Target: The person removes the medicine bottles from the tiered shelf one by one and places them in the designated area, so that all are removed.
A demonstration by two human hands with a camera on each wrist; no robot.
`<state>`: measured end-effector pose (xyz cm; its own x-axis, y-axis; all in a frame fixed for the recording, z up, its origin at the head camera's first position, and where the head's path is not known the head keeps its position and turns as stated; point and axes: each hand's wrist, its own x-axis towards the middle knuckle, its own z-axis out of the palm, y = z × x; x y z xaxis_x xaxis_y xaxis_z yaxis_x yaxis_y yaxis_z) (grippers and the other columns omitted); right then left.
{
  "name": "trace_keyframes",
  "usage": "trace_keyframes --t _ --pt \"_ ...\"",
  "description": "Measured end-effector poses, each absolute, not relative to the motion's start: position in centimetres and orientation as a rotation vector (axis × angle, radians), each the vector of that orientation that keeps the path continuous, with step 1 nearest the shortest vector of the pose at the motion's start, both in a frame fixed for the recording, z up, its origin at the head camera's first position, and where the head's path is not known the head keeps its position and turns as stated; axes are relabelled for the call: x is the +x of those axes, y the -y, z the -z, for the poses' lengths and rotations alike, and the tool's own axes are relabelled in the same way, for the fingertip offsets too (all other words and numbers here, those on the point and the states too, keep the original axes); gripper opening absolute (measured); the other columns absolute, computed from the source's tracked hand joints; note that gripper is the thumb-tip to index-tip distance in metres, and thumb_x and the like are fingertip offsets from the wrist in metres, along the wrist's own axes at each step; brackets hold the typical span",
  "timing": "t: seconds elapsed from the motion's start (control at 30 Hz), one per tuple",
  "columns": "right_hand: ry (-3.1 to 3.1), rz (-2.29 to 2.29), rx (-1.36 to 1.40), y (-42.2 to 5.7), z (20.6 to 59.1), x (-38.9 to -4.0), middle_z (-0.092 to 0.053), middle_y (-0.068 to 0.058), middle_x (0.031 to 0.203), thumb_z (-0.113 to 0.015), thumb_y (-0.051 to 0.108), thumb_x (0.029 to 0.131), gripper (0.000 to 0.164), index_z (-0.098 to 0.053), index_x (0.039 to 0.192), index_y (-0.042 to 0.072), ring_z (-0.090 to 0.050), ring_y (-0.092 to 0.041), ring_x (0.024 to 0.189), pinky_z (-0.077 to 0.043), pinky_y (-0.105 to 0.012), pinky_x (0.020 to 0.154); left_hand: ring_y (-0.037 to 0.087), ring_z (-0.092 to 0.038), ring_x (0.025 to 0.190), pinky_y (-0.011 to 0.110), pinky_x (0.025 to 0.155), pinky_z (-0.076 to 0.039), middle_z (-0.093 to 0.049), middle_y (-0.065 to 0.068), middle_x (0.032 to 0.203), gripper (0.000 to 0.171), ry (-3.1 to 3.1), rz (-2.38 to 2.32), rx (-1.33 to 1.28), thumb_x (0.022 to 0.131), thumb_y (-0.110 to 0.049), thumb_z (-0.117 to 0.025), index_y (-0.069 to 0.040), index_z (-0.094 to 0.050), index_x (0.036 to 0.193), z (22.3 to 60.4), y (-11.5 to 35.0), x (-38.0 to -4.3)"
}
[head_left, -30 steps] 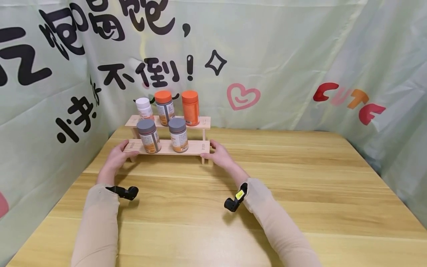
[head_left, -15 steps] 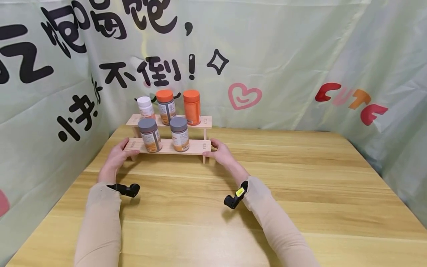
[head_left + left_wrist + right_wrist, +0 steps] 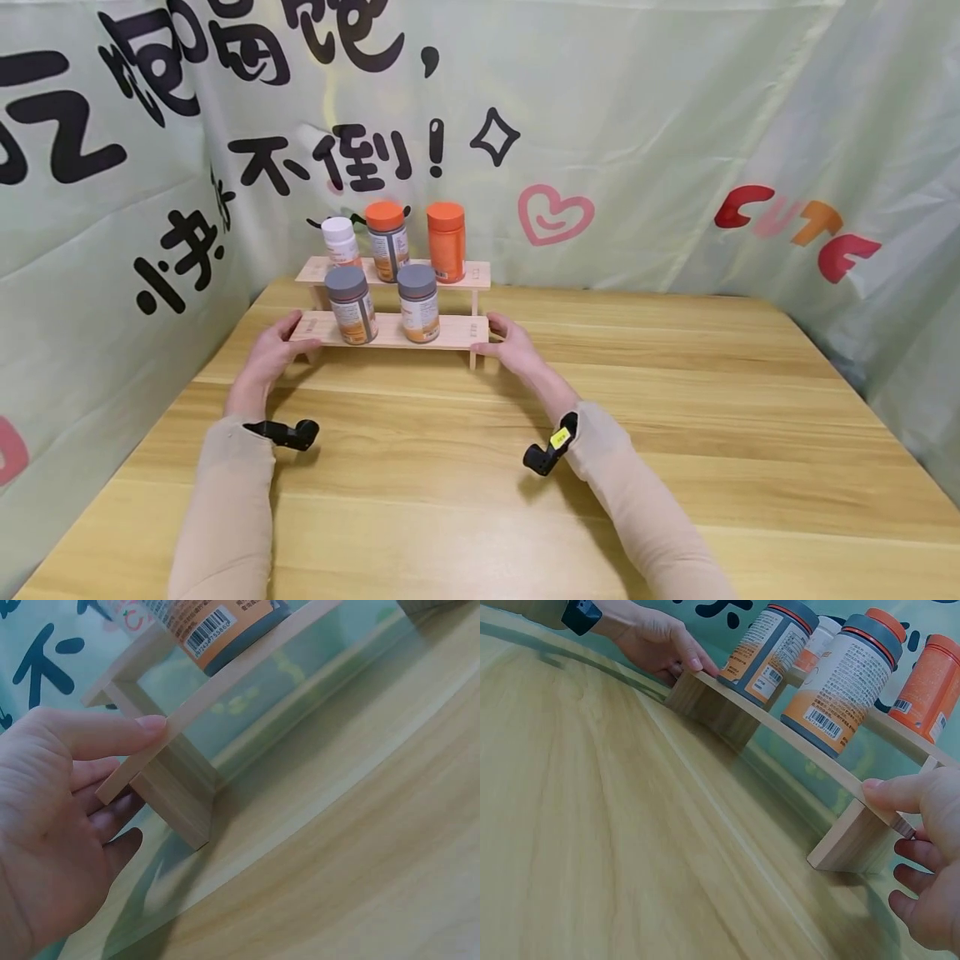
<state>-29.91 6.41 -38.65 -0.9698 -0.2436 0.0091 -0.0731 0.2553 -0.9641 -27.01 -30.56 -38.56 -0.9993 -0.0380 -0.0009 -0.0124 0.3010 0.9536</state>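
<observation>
A two-tier wooden rack [image 3: 387, 330] stands on the table towards the back left. My left hand [image 3: 272, 353] grips the left end of its lower shelf, thumb along the front edge and fingers behind, as the left wrist view shows. At the right end, my right hand [image 3: 517, 347] pinches the shelf between thumb and fingers. Two grey-capped bottles [image 3: 352, 307] [image 3: 418, 305] stand upright on the lower shelf. The upper shelf [image 3: 480, 274] bears a small white-capped bottle [image 3: 341, 240], an orange-capped grey bottle [image 3: 387, 242] and an all-orange bottle [image 3: 447, 243].
The wood-grain table [image 3: 675, 417] stretches to the right and in front of the rack. A pale curtain [image 3: 637, 142] with printed lettering hangs behind and to the left. Each wrist wears a small black camera [image 3: 288, 433].
The rack, with its bottles, has shifted a little to the right, both hands moving along with it. Their hold on its ends stays the same. The head view has turned slightly.
</observation>
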Motion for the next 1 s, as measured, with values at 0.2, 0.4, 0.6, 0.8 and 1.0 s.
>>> trace_keyframes --t 0.2,0.4,0.6,0.8,1.0 --pt "-2.38 1.784 -0.295 -7.8 38.6 -29.5 -0.039 -0.02 0.141 -0.07 0.005 0.08 0.073 -0.031 0.142 -0.002 -0.034 -0.031 0.13 -0.024 -0.04 0.109 0.03 -0.016 0.136 0.038 0.112 -0.015 -0.011 0.019 0.151 0.078 2.476 1.914 0.006 0.087 -0.003 -0.061 0.003 -0.01 0.146 38.5 29.9 -26.6" --pt "-2.381 1.754 -0.307 -9.4 38.4 -29.0 -0.037 -0.02 0.142 -0.07 0.007 0.081 0.074 -0.03 0.143 -0.002 -0.032 -0.032 0.131 -0.023 -0.043 0.109 0.031 -0.021 0.136 0.039 0.111 -0.019 -0.017 0.02 0.15 0.078 2.482 1.902 -0.017 0.086 -0.006 -0.065 0.003 -0.016 0.145 38.6 29.2 -26.2" --pt "-2.39 1.73 -0.318 -11.1 38.5 -28.5 -0.036 -0.021 0.142 -0.069 0.006 0.082 0.072 -0.03 0.142 -0.002 -0.032 -0.032 0.132 -0.023 -0.043 0.109 0.032 -0.022 0.135 0.042 0.11 -0.019 -0.02 0.021 0.149 0.076 2.5 1.895 -0.096 0.086 -0.008 -0.065 0.004 -0.019 0.145 38.9 28.3 -25.7" --pt "-2.42 1.696 -0.35 -12.6 38.5 -27.8 -0.036 -0.022 0.142 -0.069 0.007 0.082 0.072 -0.031 0.142 -0.003 -0.033 -0.033 0.131 -0.026 -0.044 0.108 0.032 -0.026 0.134 0.041 0.109 -0.022 -0.026 0.022 0.147 0.073 2.5 1.902 -0.131 0.086 -0.008 -0.066 0.006 -0.023 0.143 39.0 27.6 -25.4" --pt "-2.386 1.737 -0.392 -13.8 38.5 -27.0 -0.034 -0.026 0.142 -0.068 0.002 0.081 0.071 -0.029 0.141 -0.007 -0.035 -0.037 0.129 -0.029 -0.044 0.106 0.033 -0.029 0.133 0.042 0.108 -0.023 -0.029 0.023 0.145 0.071 2.538 1.875 -0.148 0.086 -0.009 -0.066 0.006 -0.027 0.142 39.1 26.8 -25.1"
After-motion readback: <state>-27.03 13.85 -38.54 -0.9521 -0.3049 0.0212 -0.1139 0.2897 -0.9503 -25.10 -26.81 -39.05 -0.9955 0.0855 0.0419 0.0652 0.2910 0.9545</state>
